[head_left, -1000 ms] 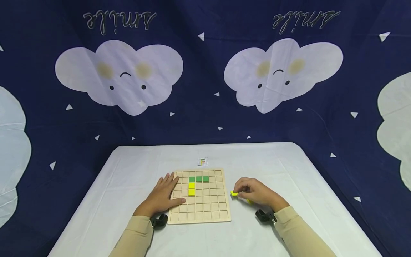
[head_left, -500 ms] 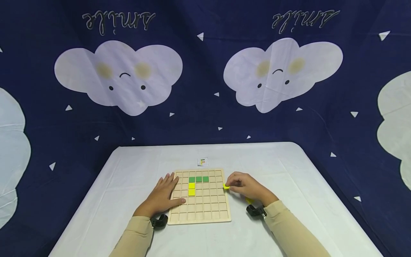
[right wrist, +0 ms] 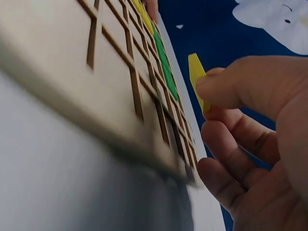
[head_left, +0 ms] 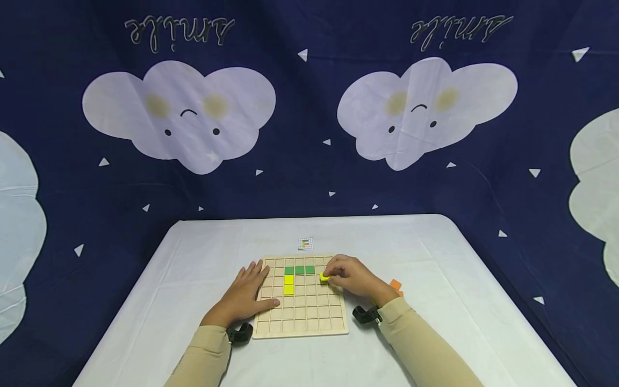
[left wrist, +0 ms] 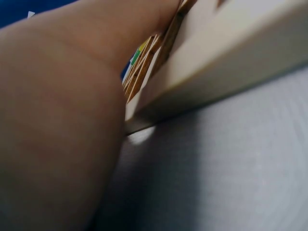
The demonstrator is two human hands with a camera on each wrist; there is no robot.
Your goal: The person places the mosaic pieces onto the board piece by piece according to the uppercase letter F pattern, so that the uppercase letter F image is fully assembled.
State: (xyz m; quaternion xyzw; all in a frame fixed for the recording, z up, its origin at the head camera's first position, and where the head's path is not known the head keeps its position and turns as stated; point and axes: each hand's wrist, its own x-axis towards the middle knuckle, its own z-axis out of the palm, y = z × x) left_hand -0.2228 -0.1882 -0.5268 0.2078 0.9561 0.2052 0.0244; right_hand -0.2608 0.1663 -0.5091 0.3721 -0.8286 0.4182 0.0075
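A square wooden grid board [head_left: 304, 317] lies on the white table. Set in its cells are a row of three green tiles [head_left: 300, 270] and, below the left one, two yellow tiles [head_left: 288, 285]. My left hand [head_left: 244, 293] rests with spread fingers on the board's left edge, thumb over the lower cells. Between thumb and fingertips my right hand [head_left: 355, 277] pinches a yellow tile [right wrist: 196, 79], held over the right part of the board. In the right wrist view this tile is tilted on edge above the grid.
Orange tiles [head_left: 395, 285] lie on the table [head_left: 435, 344] right of the board, partly behind the right wrist. A small printed pattern card [head_left: 306, 244] lies beyond the board's far edge. A dark blue cloth with clouds [head_left: 309, 118] hangs behind the table.
My right hand has carried the yellow tile leftward from the table beside the board to over its right cells. Orange tiles have come into sight behind the wrist. The left hand has stayed still.
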